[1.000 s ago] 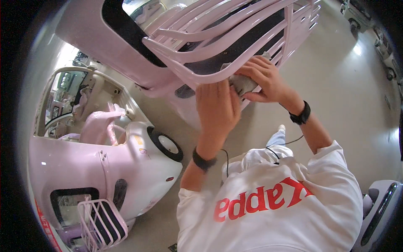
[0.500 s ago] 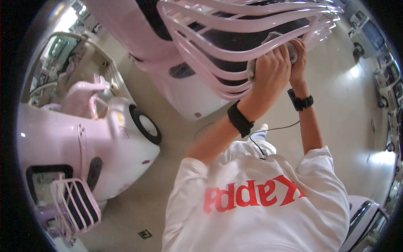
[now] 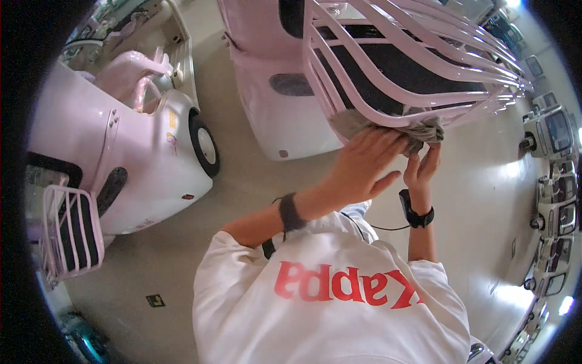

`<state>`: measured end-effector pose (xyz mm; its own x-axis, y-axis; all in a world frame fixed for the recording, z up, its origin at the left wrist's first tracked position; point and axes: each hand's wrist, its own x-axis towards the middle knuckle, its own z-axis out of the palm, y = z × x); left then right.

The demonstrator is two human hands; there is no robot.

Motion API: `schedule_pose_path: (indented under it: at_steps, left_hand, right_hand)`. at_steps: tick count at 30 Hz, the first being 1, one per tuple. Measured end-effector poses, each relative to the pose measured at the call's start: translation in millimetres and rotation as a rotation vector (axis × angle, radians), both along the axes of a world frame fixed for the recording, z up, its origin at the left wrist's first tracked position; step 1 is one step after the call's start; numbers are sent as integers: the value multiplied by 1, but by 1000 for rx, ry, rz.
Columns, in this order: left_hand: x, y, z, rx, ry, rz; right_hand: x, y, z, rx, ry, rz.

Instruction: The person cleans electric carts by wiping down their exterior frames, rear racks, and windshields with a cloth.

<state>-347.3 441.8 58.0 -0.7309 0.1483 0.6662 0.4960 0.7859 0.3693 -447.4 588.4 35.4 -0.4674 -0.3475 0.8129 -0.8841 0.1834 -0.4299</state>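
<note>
A crumpled grey cloth (image 3: 426,131) lies along the lowest rail of a pink slatted rack (image 3: 388,85) on a pink and white vehicle. My left hand (image 3: 362,165) holds the cloth against that rail, its fingers laid over it and its thumb sticking out apart. To its right, my right hand (image 3: 422,168) reaches up from below, with its fingertips closed on the hanging end of the cloth. Part of the cloth shows left of my left fingers, under the rack. The rest is hidden behind the hand and rail.
A second pink and white vehicle (image 3: 142,176) with a black tyre (image 3: 204,144) stands on the left, a smaller slatted rack (image 3: 73,230) at its end. Several vehicles (image 3: 553,136) line the right side. A thin dark cable (image 3: 391,229) runs near my right wrist.
Both hands have come down and nearer to me with the cloth, from the middle slats to the lowest rail. My left thumb has spread out. The view has shifted, with the rack now further right.
</note>
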Motion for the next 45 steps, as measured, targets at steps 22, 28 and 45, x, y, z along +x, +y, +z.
schedule_pose_path:
  at_steps: [22, 28, 45]
  left_hand:
    - [-63, -122, -42, 481, 238, 124]
    - [-102, -143, -31, 108, 284, 217]
    - [-28, -109, -19, 253, 180, 272]
  right_hand:
    - [55, -104, 54, 614, 98, -133]
    - [37, -134, 50, 461, 204, -229]
    - [40, -68, 49, 232, 259, 36]
